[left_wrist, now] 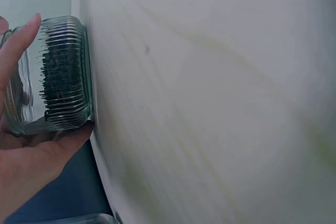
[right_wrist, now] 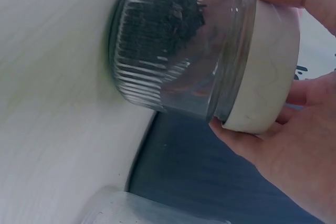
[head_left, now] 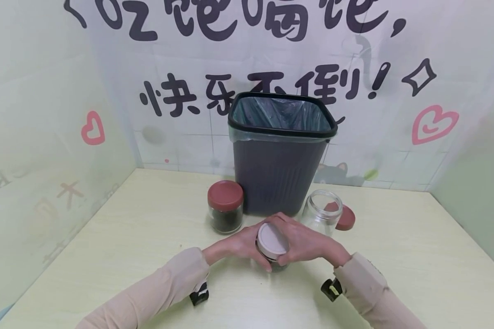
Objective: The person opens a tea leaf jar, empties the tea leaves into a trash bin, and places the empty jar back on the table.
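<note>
A ribbed glass jar (right_wrist: 157, 40) with dark, leaf-like bits in its lower part stands on the table between my hands. Its pale lid (head_left: 272, 240) sits on the mouth. My left hand (head_left: 244, 242) curls round the glass body from the left, thumb in front and fingers behind. From the other side, my right hand (head_left: 303, 240) grips the lid, its thumb and fingers on opposite edges, as the right wrist view shows. The hands meet behind the jar in the head view, where much of the glass is hidden.
Behind the hands stands a dark bin (head_left: 273, 173) with a plastic liner. Left of it is a red-lidded jar (head_left: 225, 205) with dark contents. To the right, a lidless glass jar (head_left: 320, 217) stands by a loose red lid (head_left: 346, 218). Printed walls enclose the table (head_left: 148, 233).
</note>
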The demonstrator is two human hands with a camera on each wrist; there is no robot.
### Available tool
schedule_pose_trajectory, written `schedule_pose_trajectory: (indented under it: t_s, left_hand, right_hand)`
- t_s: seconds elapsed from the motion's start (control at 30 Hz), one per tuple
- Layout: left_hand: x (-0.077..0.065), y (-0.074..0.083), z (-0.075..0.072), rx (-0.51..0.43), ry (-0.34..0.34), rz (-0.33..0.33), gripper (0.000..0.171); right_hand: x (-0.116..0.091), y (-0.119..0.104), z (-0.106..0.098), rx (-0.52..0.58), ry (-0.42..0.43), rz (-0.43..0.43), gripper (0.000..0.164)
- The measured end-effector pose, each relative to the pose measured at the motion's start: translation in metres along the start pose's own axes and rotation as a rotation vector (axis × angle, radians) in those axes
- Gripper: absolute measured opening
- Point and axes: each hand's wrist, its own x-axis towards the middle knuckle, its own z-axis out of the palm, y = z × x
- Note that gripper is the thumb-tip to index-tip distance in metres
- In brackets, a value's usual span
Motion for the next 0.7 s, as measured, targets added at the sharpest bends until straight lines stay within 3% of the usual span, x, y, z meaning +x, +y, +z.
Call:
schedule_pose_trajectory:
  t_s: [0.23,0.6,0.7]
  left_hand:
    - [0.0005,0.0011,-0.0001,0.010,-0.006,-0.001,0.099]
    - [-0.0008,0.0013,-0.0010,0.049,-0.018,-0.059,0.097]
    - [-0.0007,0.0010,-0.0007,0.049,-0.018,-0.060,0.095]
  right_hand:
    - [-0.0002,-0.0011,-0.0038,-0.004,-0.035,0.026,0.073]
    - [-0.0012,-0.0044,-0.0059,-0.020,-0.085,0.050,0.077]
    - [-0.0016,-0.0050,-0.0022,-0.045,-0.066,0.065,0.078]
